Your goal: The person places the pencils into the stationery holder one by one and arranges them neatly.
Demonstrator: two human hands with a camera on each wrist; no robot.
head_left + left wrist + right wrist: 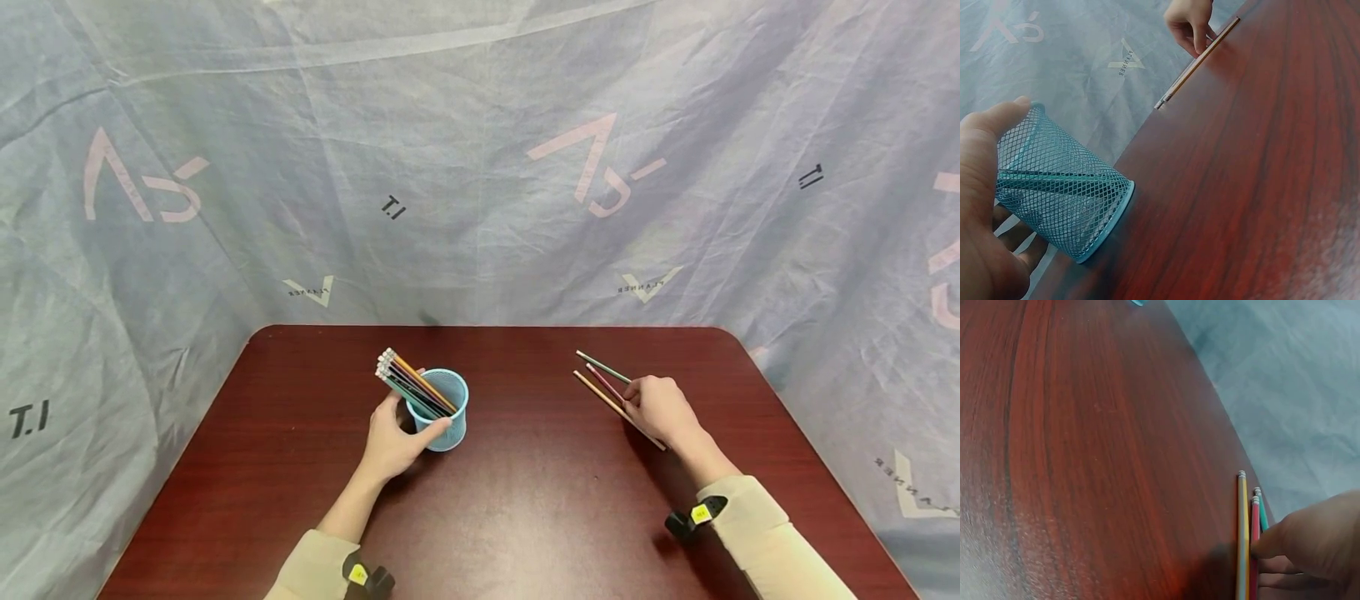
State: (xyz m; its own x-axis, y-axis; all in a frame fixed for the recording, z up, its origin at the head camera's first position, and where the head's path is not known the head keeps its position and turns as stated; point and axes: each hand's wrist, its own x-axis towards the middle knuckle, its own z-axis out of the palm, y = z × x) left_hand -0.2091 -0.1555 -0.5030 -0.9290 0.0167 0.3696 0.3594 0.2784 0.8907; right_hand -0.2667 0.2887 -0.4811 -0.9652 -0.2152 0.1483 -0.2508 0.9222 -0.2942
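Note:
My left hand (393,442) grips a light blue mesh pencil cup (452,438) from its left side, thumb toward the front. Several pencils (412,385) lean out of the cup to the left, eraser ends up. On the right, my right hand (663,410) pinches a red pencil (1255,528) between thumb and fingers. Just left of it lies a yellow pencil (1242,506), and a green pencil (600,364) is on its far side, partly covered by the hand. In the left wrist view the cup's mesh wall (1066,194) shows a green pencil inside.
The dark red wooden table (517,500) has rounded far corners. A grey printed cloth (480,167) hangs behind it and along both sides. Small black cameras are strapped at both wrists.

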